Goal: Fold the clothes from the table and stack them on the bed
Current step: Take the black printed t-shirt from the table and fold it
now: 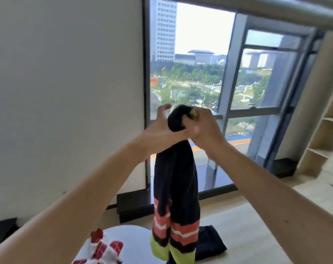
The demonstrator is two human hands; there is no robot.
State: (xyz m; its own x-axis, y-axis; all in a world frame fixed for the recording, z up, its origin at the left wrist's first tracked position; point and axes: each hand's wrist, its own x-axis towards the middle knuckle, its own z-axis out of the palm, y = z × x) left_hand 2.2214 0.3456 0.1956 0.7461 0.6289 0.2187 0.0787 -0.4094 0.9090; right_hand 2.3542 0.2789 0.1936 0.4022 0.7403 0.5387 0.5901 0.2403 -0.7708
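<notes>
Raised arms [81,210]: right hand [203,126] grips black garment [175,178] (left hand [160,128] touches).

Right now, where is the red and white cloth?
The red and white cloth lies at the bottom left of the head view, on the white table, just left of the hanging striped black garment.

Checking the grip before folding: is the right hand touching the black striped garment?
Touching. The head view shows the right hand curled round the bunched top of the black striped garment, which hangs below it.
</notes>
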